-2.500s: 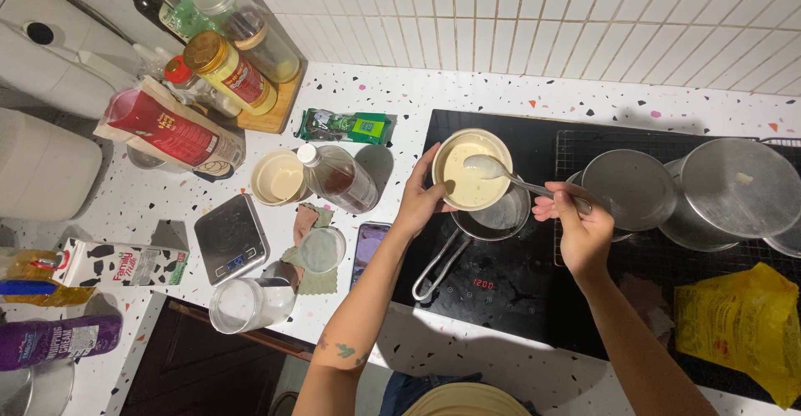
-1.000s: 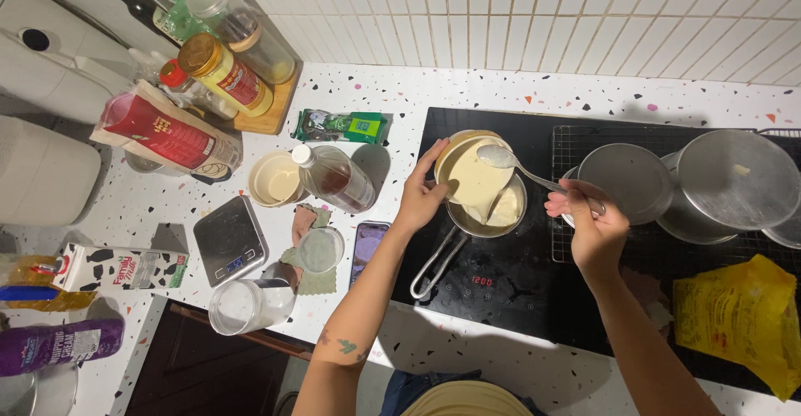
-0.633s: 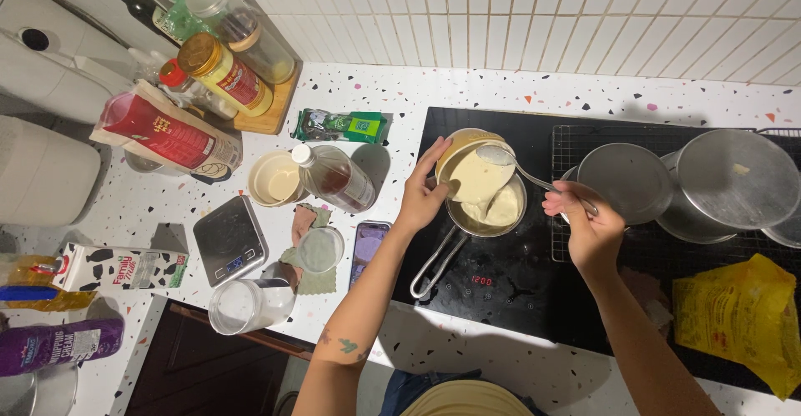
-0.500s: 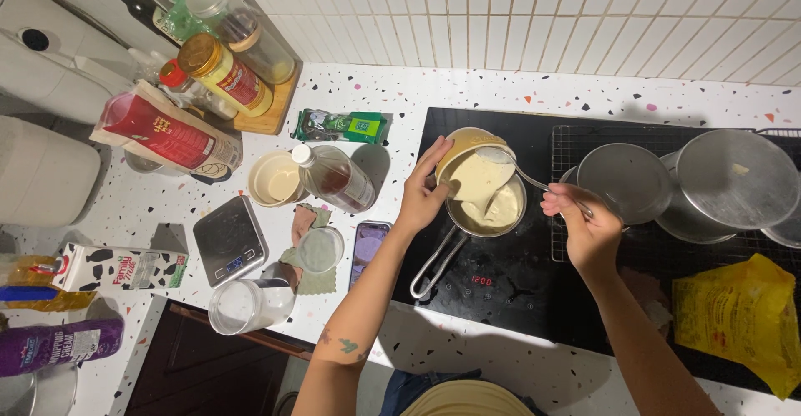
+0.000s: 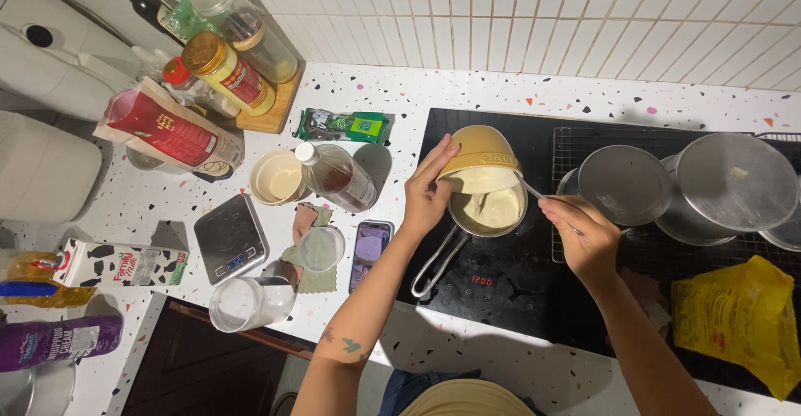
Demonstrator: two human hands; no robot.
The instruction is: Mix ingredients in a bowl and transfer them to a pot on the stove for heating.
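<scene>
At the far left, a milk carton (image 5: 121, 264) with cow spots lies on its side on the speckled counter (image 5: 400, 99). Just right of it sits a small grey kitchen scale (image 5: 231, 237), and below that a clear jar (image 5: 250, 302) lies tipped over. A little cream cup (image 5: 276, 177) stands next to a small bottle (image 5: 338, 176) lying on its side. A phone (image 5: 370, 252) lies flat at the edge of the black cooktop (image 5: 509, 295).

The left hand (image 5: 427, 195) grips the rim of a yellow bowl (image 5: 480, 158) and tips it steeply over a small metal saucepan (image 5: 491, 211). Pale, creamy batter sits in the saucepan, right under the bowl. The saucepan stands on the cooktop with its handle pointing down and left.

The right hand (image 5: 584, 236) is closed around the thin handle of a spoon (image 5: 542, 196). The spoon's tip reaches into the bowl.

Farther right, two shiny pots (image 5: 726, 184) sit on a wire rack, and a yellow bag (image 5: 738, 322) lies below them.
</scene>
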